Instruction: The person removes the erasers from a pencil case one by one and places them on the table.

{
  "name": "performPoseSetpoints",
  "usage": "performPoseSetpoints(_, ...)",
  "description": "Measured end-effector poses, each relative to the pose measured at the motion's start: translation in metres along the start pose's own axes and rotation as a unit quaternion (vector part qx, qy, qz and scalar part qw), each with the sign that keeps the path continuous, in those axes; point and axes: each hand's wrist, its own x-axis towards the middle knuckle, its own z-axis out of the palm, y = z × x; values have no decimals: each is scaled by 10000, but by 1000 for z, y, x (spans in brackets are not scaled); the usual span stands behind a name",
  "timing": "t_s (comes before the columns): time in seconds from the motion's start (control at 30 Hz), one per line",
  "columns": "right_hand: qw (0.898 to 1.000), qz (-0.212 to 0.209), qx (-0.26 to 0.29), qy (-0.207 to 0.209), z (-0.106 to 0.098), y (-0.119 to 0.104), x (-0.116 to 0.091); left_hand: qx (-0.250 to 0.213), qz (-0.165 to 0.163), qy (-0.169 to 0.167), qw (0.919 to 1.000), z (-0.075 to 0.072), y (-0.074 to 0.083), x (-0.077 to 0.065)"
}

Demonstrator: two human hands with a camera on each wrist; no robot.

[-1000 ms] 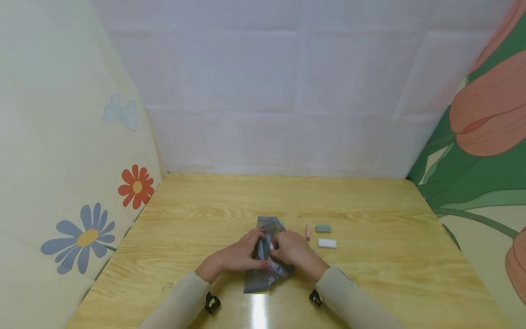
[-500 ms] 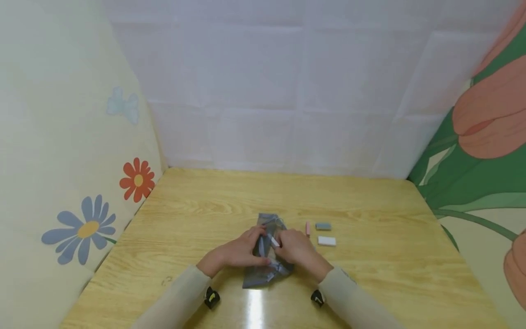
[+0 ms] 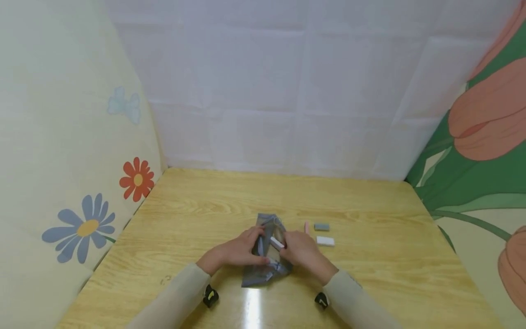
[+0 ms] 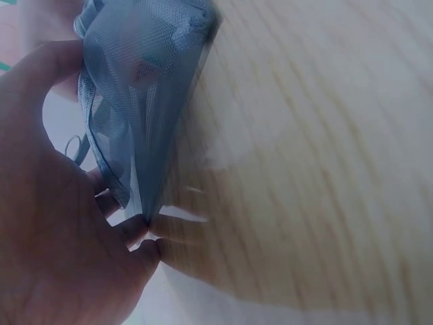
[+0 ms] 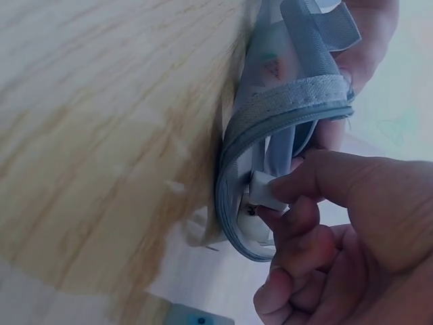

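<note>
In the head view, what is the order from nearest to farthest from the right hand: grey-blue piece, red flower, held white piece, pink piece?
1. Held white piece: pinched by the right hand.
2. Pink piece: just beyond that hand.
3. Grey-blue piece: right of the pink one.
4. Red flower: far off at the left.

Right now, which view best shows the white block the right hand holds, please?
Right wrist view: the white block appears close up, pinched by fingers. The head view shows it small; left wrist doesn't clearly.

The right grip (image 5: 345, 237) pinches a white block (image 5: 266, 190) at the mouth of a grey mesh pouch (image 5: 287, 101).
</note>
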Motion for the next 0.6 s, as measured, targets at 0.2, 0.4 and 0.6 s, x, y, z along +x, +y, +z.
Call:
performPoseSetpoints(0.2,9999,70,76,-83,-5,2,-3,45,7,15,10000,-2,0,0)
performPoseSetpoints(0.4,10000,52,35,-8,-5,6,-7,-6,-44,7,10000,-2,0,1)
performPoseSetpoints(0.6,9999,26,119,98,-5,8,-12,-37,-164,-58,9998,-1,0,1)
